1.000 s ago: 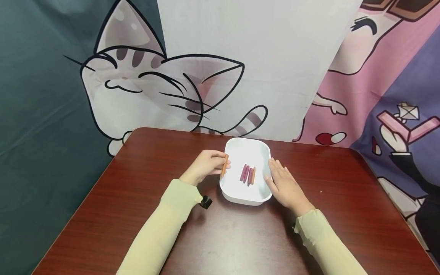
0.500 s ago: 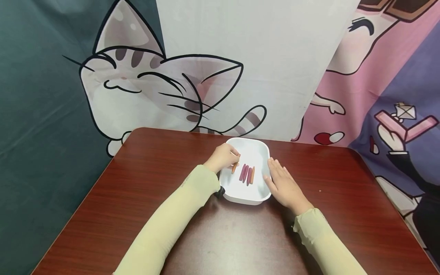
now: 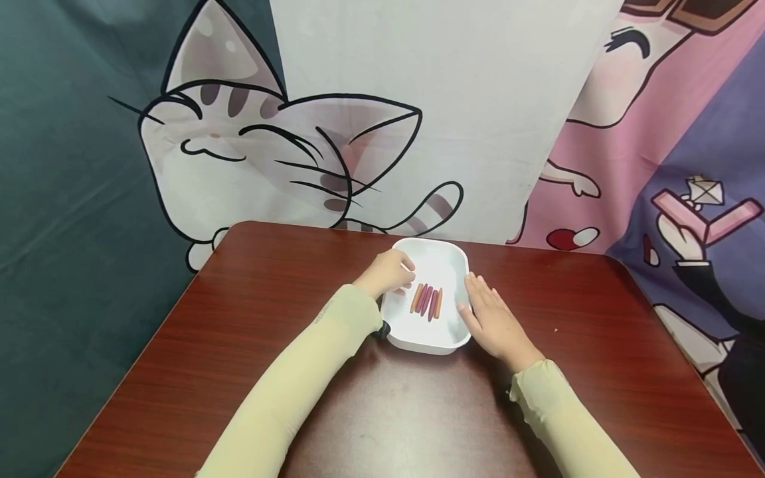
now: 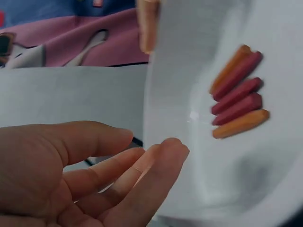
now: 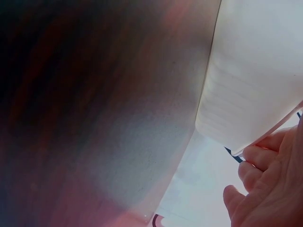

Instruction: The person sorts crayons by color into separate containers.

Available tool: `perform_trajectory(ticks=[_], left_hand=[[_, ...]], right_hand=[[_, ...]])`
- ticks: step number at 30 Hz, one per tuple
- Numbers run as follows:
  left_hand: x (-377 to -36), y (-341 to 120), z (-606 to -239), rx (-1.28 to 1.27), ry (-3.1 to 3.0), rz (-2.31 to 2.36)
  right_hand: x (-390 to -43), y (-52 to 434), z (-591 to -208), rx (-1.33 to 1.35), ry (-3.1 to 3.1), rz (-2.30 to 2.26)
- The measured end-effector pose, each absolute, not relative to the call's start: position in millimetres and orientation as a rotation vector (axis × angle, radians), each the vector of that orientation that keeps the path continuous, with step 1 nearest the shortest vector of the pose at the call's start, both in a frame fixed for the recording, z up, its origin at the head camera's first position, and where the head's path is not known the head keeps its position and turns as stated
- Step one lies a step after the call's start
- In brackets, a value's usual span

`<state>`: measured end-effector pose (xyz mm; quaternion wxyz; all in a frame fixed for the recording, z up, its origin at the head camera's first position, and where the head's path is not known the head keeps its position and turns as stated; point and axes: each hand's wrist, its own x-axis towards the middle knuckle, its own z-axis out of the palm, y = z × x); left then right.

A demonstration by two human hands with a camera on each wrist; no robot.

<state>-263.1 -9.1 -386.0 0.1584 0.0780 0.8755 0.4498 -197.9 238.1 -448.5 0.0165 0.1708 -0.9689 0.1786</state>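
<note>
Sticks [image 3: 427, 301] lie side by side in the middle of a white dish [image 3: 445, 262] — five of them in the left wrist view, an orange one at each end and dark red ones between, all touching their neighbours. The dish stands on a reddish-brown counter [image 3: 239, 345], towards its far edge.

The left hand [image 3: 390, 273] reaches over the dish's left rim, its fingertips just beside the leftmost orange stick [image 3: 415, 298]; whether they touch it cannot be told from the head view. In the left wrist view the fingers [image 4: 142, 175] are loosely extended and a little apart, holding nothing, with the sticks [image 4: 237, 93] lying near them on the dish floor. So the left grip is spread and empty.

The right hand [image 3: 491, 320] lies flat on the counter against the dish's right side, fingers straight and close together, the fingertips beside the right rim. The right wrist view shows the fingers [image 5: 265, 156] touching the dish's outer wall [image 5: 251, 94] — the grip is pressed against it, not curled round it.

Both forearms wear pale yellow-green sleeves [image 3: 299, 385]. Behind the counter hangs a cloth [image 3: 287, 153] printed with a cartoon cat and, at the right, pink and purple cartoon figures.
</note>
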Motion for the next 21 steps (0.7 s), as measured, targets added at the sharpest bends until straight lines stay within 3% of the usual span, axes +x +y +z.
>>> perform_trajectory(ticks=[14, 21], left_hand=[[-236, -69, -372, 0.344, 2.649, 1.438], [-217, -104, -383, 0.213, 2.834, 1.334]], right_hand=[[-199, 237, -449, 0.532, -3.016, 0.570], [-199, 238, -449, 0.523, -3.020, 0.581]])
